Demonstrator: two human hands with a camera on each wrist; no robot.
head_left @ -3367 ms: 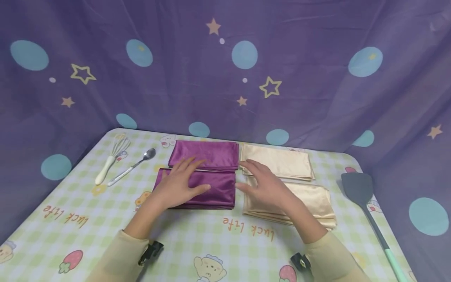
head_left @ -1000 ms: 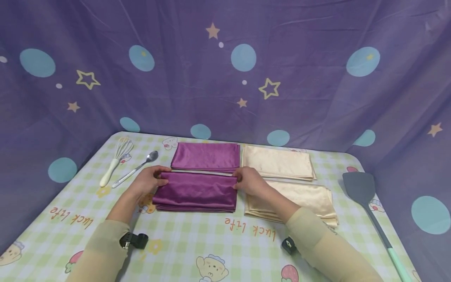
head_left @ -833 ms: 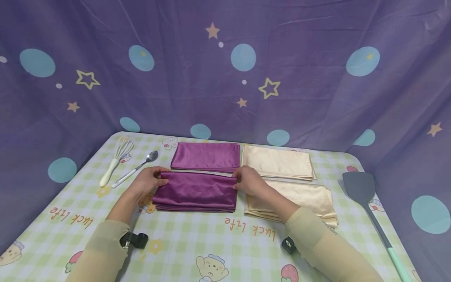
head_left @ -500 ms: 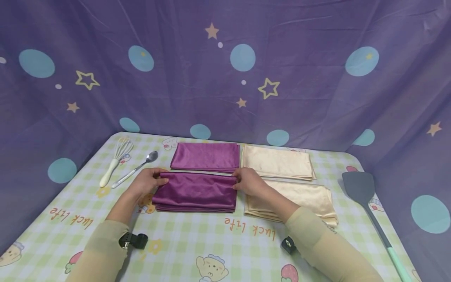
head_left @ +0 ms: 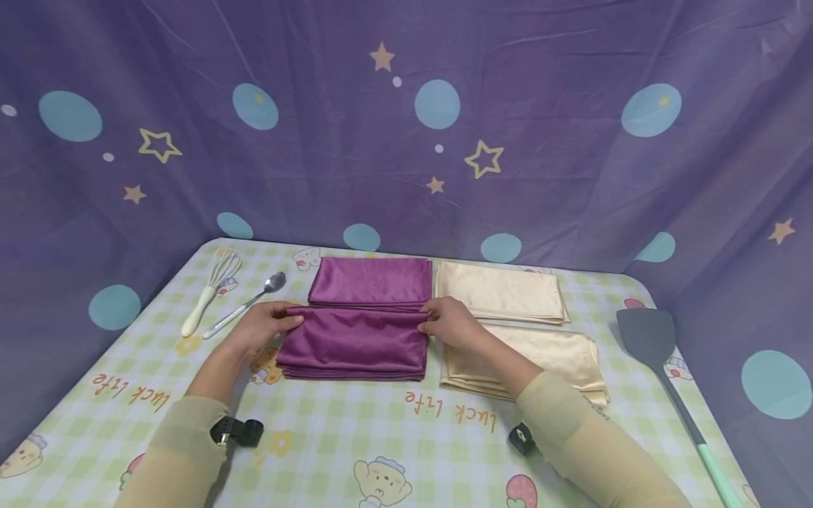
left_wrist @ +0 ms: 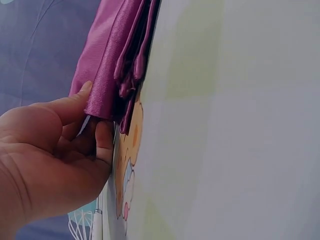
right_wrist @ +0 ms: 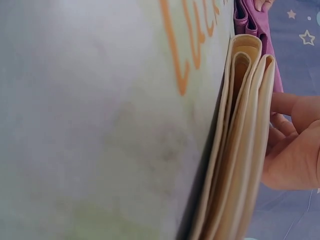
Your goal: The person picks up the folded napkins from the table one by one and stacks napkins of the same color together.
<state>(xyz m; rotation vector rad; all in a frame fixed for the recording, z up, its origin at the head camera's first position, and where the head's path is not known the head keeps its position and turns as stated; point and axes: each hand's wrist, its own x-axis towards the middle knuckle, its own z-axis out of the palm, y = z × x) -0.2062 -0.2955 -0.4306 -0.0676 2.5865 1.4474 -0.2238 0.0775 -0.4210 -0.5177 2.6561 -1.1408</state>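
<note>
On checked tablecloth (head_left: pixel 336 430), front purple cloth (head_left: pixel 356 346) lay before back purple cloth (head_left: pixel 371 281). I pinched its far corners, left hand (head_left: pixel 260 329) and right hand (head_left: pixel 454 325). Step looked like lifting far edge; next move probably called for firm, even pull. Versus earlier frame, edge sat higher, hiding pale gap behind.

On the counter (head_left: pixel 317 437), the front left cloth (head_left: pixel 358 342) lies between the left fingers (head_left: pixel 279 307) and right fingers (head_left: pixel 438 306), the rear left cloth (head_left: pixel 371 281) just beyond them. Right of the right fingers lie the rear right cloth (head_left: pixel 504 291) and, nearer, the front right cloth (head_left: pixel 559 353); farther right, a spatula (head_left: pixel 648 337). Left of the left fingers: a spoon (head_left: pixel 241 310), then a whisk (head_left: pixel 209 289).
</note>
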